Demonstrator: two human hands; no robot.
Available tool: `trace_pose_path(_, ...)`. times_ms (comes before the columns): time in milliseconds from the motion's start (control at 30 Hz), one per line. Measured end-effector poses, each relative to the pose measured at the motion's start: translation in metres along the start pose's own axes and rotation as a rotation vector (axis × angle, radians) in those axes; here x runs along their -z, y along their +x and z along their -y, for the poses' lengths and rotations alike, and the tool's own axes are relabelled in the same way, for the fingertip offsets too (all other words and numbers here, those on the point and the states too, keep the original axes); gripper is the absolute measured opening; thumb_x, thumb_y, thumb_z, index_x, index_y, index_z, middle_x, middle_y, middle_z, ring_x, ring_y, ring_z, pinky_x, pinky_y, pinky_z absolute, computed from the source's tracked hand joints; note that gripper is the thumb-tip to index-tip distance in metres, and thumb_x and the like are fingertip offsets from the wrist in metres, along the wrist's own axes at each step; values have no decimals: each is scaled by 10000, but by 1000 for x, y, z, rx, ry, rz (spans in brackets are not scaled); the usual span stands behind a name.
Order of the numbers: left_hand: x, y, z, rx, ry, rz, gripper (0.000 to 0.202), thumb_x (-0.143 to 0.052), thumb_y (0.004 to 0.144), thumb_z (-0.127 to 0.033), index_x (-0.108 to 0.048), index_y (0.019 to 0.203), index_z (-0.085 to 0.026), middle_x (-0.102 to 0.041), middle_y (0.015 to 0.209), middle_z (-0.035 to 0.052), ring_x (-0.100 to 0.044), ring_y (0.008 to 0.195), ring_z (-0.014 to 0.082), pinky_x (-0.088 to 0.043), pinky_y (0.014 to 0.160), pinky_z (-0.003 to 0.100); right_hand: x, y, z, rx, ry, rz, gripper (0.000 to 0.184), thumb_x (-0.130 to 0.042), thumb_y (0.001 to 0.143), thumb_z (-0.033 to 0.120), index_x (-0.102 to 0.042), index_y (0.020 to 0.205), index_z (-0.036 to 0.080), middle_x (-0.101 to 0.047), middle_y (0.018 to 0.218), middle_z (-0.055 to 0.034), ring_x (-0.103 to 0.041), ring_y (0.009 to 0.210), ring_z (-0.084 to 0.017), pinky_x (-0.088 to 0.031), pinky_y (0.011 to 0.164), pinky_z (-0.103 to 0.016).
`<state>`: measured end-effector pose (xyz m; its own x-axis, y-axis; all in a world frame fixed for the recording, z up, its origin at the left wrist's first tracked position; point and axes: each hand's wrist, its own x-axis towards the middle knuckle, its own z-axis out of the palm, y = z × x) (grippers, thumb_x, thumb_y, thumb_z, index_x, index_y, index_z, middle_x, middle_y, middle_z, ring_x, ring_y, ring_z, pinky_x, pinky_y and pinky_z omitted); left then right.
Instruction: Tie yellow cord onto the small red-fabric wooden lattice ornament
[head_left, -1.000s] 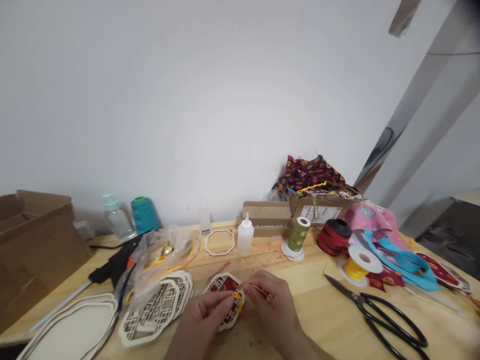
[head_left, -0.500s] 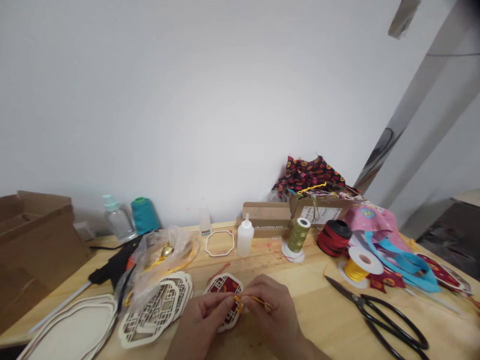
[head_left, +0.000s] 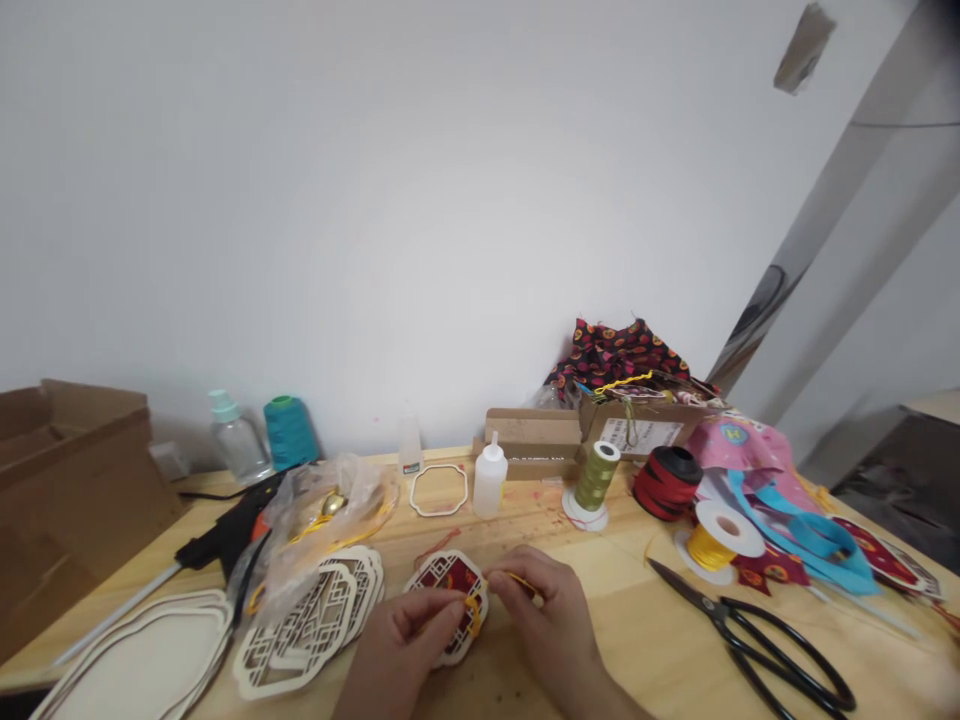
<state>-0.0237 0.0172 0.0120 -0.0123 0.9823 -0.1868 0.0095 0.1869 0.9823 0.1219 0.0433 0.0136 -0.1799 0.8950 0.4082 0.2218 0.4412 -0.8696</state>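
My left hand [head_left: 405,645] pinches a knotted yellow cord [head_left: 474,615] between thumb and forefinger. Under that hand lies a lattice-patterned wooden ornament [head_left: 459,572], cream-edged with dark red fabric behind the openwork, and a red string trails from its upper edge. My right hand [head_left: 544,615] is on the ornament's right side, thumb and forefinger closed on another length of the yellow cord. A small gap separates the two hands. Where the cord joins the ornament, if it does, I cannot make out.
Large black-handled scissors [head_left: 724,610] lie at right, near a yellow cord spool [head_left: 731,530]. Lattice wooden pieces [head_left: 300,630] are stacked at left beside a plastic bag [head_left: 337,510] and a black glue gun [head_left: 221,535]. A white squeeze bottle [head_left: 490,480] stands behind the ornament.
My right hand has moved slightly right, away from my left fingertips, opening a gap between them. More of the ornament and the yellow knot shows.
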Motion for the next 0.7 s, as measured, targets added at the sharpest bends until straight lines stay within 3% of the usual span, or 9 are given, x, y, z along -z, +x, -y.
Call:
trace_pose_path(267,-1,-2,-5,-10,64,45,215,-587,641,-305,-699,776,-182,-712,641,5,-594,625,171,-433,552,199,-3,0,-2,-46,17,51,145,-524,724,207,-647,667,156,-585,601,-24,-524,566,-126,-400,503,-195)
trace_pose_path(467,-1,-3,-8,-52,44,92,227,-574,650,-320,-698,784,-185,-710,642,9,-600,659,183,-442,564,204,-5,-2,-4,-1,-4,122,105,-581,679,199,-660,736,161,-604,642,-39,-542,579,-135,-413,518,-205)
trace_pose_path(700,-2,0,1,-62,23,52,199,-585,638,-292,-707,747,-179,-703,599,0,-580,581,157,-412,522,184,-6,-2,-4,41,47,99,124,-557,692,161,-680,699,166,-594,617,-56,-563,587,-146,-423,512,-206)
